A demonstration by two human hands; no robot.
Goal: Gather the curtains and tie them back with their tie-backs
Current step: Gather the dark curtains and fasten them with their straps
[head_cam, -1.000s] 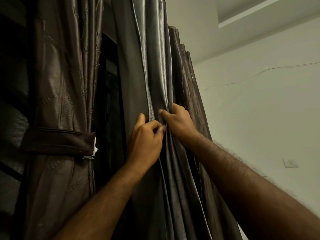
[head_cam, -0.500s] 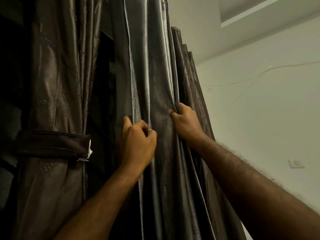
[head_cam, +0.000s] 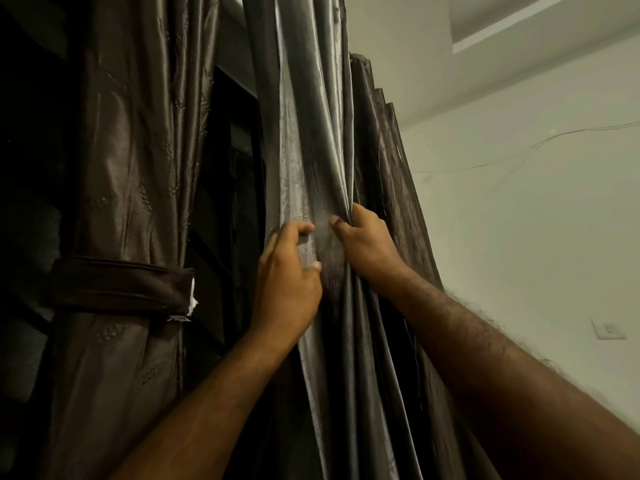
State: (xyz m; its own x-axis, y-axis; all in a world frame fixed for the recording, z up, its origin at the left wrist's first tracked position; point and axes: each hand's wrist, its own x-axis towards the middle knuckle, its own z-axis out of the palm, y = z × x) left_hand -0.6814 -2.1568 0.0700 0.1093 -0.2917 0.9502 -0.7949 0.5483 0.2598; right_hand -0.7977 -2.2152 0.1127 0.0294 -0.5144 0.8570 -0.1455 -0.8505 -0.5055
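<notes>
A shiny grey-brown right curtain (head_cam: 318,133) hangs in loose folds at the centre. My left hand (head_cam: 287,285) grips its left edge, fingers curled round the pale hem. My right hand (head_cam: 367,244) pinches a bunch of folds just to the right, thumb in front. The two hands are close together. On the left hangs a brown left curtain (head_cam: 138,150), gathered and bound by a dark brown tie-back (head_cam: 117,285) with a frayed white end. No tie-back for the right curtain is in sight.
A dark window frame (head_cam: 235,202) shows between the two curtains. A pale wall (head_cam: 519,220) with thin wires runs to the right, with a white switch plate (head_cam: 609,329) low on it. The ceiling has a recessed step at top right.
My left hand, which had pulled the hem out to the left, has moved back right toward my right hand, bunching the fabric between them. My right hand has kept its hold.
</notes>
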